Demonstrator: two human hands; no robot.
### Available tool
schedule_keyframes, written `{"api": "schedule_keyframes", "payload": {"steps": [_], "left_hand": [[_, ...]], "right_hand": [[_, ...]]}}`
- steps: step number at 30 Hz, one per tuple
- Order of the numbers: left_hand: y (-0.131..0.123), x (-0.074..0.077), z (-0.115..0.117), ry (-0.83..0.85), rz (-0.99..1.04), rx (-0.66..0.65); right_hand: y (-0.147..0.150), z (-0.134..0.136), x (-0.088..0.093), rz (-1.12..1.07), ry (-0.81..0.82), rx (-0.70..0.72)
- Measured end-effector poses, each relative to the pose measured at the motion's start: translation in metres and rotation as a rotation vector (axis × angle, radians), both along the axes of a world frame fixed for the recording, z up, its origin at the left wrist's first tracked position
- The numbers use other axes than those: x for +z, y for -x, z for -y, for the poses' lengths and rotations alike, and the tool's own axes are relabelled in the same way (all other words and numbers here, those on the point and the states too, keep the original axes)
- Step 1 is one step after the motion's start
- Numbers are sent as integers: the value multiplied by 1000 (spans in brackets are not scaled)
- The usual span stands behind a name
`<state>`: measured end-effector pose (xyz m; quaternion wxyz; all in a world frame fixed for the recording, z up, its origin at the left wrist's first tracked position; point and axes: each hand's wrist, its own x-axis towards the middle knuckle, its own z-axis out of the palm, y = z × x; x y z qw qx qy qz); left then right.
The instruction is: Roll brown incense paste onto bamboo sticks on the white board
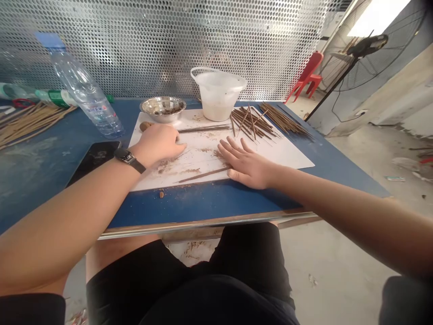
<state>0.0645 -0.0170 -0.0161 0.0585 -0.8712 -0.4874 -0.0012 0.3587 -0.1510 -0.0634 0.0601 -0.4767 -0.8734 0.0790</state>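
My right hand [248, 166] lies flat, fingers spread, over the right end of a brown coated stick [203, 175] on the white board [287, 155]. My left hand [158, 141], with a watch on its wrist, rests at the board's left side. Its fingers curl under, and whatever they may hold is hidden. Just behind it sits a brown lump [146, 126] that looks like clay or dough. Thin dark sticks [206, 129] run rightward from beside the left hand. A pile of coated brown sticks [252, 122] lies beyond the right hand.
A metal bowl [163, 108] and a white bucket [221, 95] stand at the back. More brown sticks [284, 119] lie to the right. On the left are a tilted-looking water bottle [86, 90], a black phone [94, 158] and pale sticks [37, 119]. A perforated metal panel [162, 49] closes the back.
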Motion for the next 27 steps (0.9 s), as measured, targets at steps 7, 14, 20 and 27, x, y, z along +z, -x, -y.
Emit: {"api": "schedule_keyframes", "payload": {"steps": [7, 14, 20, 27], "left_hand": [[1, 3, 3, -4, -10, 1], [2, 5, 4, 7, -1, -12], [1, 5, 4, 24, 3, -15], [0, 7, 7, 13, -12, -15]], "right_hand": [[0, -47, 14, -69, 42, -82], [42, -55, 21, -95, 22, -132], [40, 36, -1, -15, 31, -95], [42, 11, 8, 44, 59, -160]]}}
